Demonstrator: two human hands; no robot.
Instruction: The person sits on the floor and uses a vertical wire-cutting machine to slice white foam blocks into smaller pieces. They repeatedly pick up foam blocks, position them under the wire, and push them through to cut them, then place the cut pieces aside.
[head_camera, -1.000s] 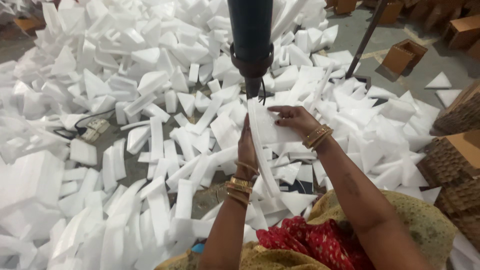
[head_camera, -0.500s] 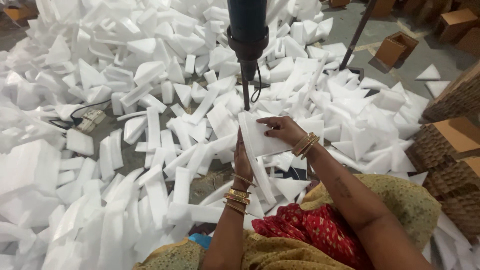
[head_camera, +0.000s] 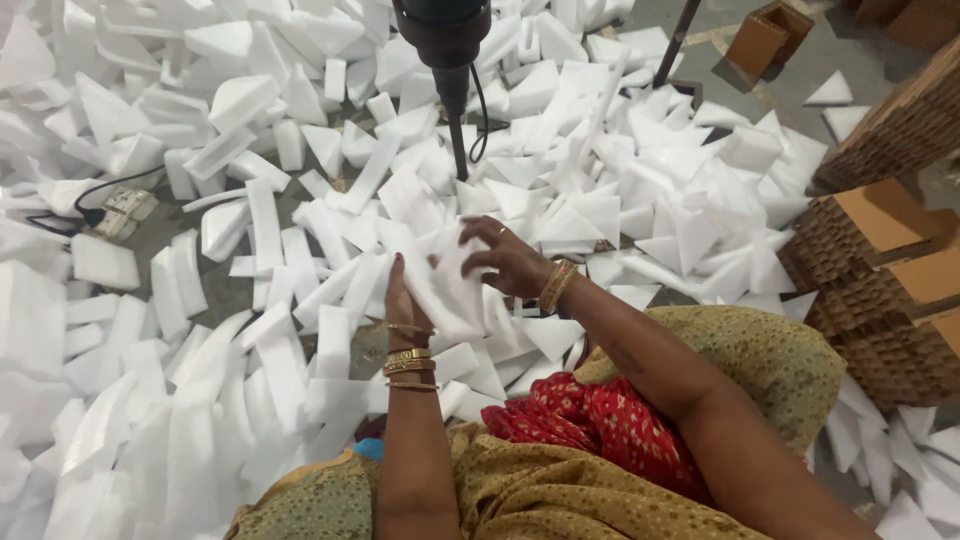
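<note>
Foam sheet (head_camera: 447, 285) held flat between both my hands, just below the tip of the hanging rod tool (head_camera: 458, 150).

My left hand (head_camera: 405, 305) pinches the near edge, fingers pressed together under it; my right hand (head_camera: 508, 258) grips the far side, fingers curled over the top (thumb hidden, so I can't tell how firmly). I judge the risk to be the thin white foam buckling or slipping sideways, bringing my right fingers close to the rod. Loose foam offcuts (head_camera: 280, 260) heaped all around could also snag it.
</note>
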